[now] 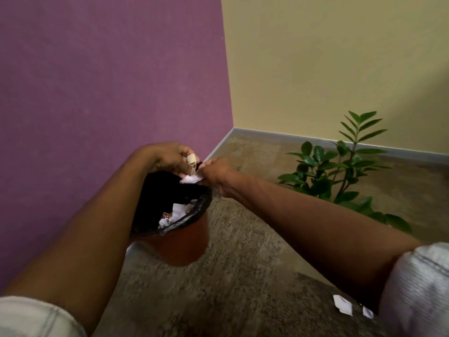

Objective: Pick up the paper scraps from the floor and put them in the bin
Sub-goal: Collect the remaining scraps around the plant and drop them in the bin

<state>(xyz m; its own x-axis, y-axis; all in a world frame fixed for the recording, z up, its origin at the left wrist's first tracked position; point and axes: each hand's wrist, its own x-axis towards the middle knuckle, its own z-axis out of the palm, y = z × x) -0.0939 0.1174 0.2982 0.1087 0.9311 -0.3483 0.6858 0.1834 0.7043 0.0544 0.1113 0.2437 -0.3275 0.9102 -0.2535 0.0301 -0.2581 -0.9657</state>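
Observation:
A red-brown bin point(184, 242) with a black liner stands by the purple wall, with several white paper scraps point(176, 214) inside it. My left hand point(167, 158) and my right hand point(215, 171) meet over the bin's far rim. Both pinch a white paper scrap point(192, 179) between them, just above the opening. A beige bandage wraps one left finger. Two more white scraps point(342, 308) lie on the floor at the lower right, close to my right sleeve.
A green potted plant point(340, 171) stands on the brown carpet to the right of the bin. The purple wall point(97, 93) and the yellow wall point(340, 57) meet in a corner behind the bin, with a grey skirting board.

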